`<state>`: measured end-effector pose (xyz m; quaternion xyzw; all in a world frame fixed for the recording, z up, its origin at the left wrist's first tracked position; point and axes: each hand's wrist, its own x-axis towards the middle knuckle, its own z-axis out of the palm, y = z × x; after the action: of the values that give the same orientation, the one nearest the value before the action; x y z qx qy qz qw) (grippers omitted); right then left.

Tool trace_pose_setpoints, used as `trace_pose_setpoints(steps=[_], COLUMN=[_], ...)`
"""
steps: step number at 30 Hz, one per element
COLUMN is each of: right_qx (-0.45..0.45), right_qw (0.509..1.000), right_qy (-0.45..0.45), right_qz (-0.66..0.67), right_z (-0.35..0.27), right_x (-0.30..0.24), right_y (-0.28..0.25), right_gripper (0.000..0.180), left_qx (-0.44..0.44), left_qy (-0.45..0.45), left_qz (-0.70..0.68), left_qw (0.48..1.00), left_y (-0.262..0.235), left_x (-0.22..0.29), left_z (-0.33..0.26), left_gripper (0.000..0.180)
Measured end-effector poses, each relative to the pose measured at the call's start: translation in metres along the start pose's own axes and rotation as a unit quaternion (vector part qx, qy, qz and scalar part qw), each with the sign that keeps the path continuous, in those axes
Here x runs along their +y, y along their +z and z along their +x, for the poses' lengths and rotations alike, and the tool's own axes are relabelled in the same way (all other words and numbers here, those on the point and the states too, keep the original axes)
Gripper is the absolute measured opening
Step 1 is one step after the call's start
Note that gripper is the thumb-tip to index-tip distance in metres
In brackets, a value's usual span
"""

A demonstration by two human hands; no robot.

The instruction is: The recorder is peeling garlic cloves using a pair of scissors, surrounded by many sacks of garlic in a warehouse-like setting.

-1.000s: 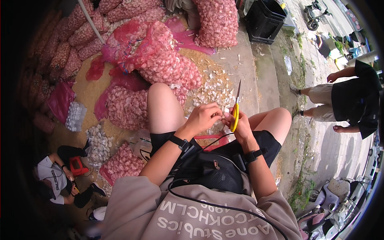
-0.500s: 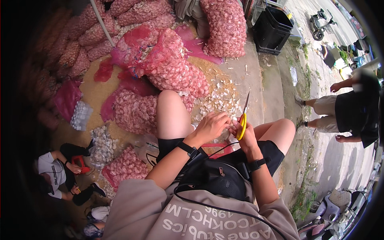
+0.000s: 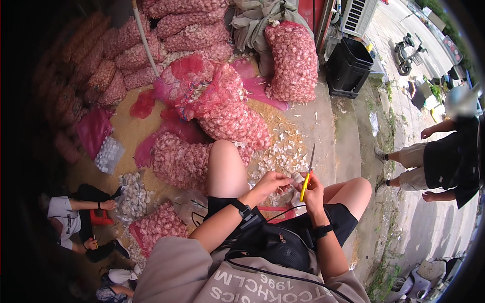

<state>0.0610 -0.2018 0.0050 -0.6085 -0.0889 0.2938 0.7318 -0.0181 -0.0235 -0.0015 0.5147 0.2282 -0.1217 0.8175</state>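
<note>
In front of my knees my two hands meet at a whitish garlic bulb (image 3: 298, 178). My left hand (image 3: 273, 184) is closed in a pinch, its fingertips at the bulb's side. A pair of scissors (image 3: 305, 186) with yellow handles stays in my right hand (image 3: 314, 193), the blades pointing away from me. The right-hand fingers also touch the bulb. Trimmed white scraps (image 3: 283, 151) litter the ground beyond my hands.
An opened pink mesh sack of garlic (image 3: 235, 121) lies before my left knee, with more sacks (image 3: 189, 28) stacked behind. A black bin (image 3: 349, 68) stands far right. One person (image 3: 447, 161) stands at the right; another (image 3: 68, 214) sits at the left by bagged garlic (image 3: 134, 194).
The view has tilted so the scene sits lower. The bulb between my hands shows more plainly, and the scissors stand more upright. The seated person's arm has reached toward the bagged garlic.
</note>
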Motion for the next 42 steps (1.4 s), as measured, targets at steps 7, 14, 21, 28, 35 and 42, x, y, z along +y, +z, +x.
trace_pose_setpoints(steps=[7, 14, 21, 28, 35, 42], right_qx=[-0.011, -0.013, -0.032, -0.041, -0.051, -0.047], right_qw=[0.996, 0.988, 0.982, 0.99, 0.992, 0.994], right_qy=[-0.026, -0.066, -0.08, -0.021, -0.007, -0.014], right_qz=[-0.088, -0.139, -0.165, -0.129, -0.117, -0.1], right_z=[0.0, 0.005, 0.006, -0.003, -0.002, -0.008], right_x=[-0.004, 0.021, 0.035, 0.003, -0.004, -0.007], right_y=[-0.004, -0.004, -0.001, -0.011, 0.006, 0.006], right_gripper=[0.049, 0.033, 0.034, 0.048, 0.044, 0.039], left_qx=[-0.001, 0.013, 0.006, -0.039, 0.013, 0.029], left_qy=[0.01, 0.051, 0.069, 0.105, 0.123, 0.157], left_qz=[0.022, 0.213, 0.185, 0.255, 0.297, 0.296], left_qw=[1.0, 0.976, 0.98, 0.961, 0.947, 0.942], left_y=[-0.002, -0.009, -0.037, -0.011, -0.018, -0.012], left_x=[-0.001, 0.011, -0.005, 0.011, 0.007, 0.008], left_z=[0.002, -0.001, -0.005, 0.006, -0.001, -0.004], left_gripper=[0.019, 0.02, 0.02, 0.026, 0.022, 0.023])
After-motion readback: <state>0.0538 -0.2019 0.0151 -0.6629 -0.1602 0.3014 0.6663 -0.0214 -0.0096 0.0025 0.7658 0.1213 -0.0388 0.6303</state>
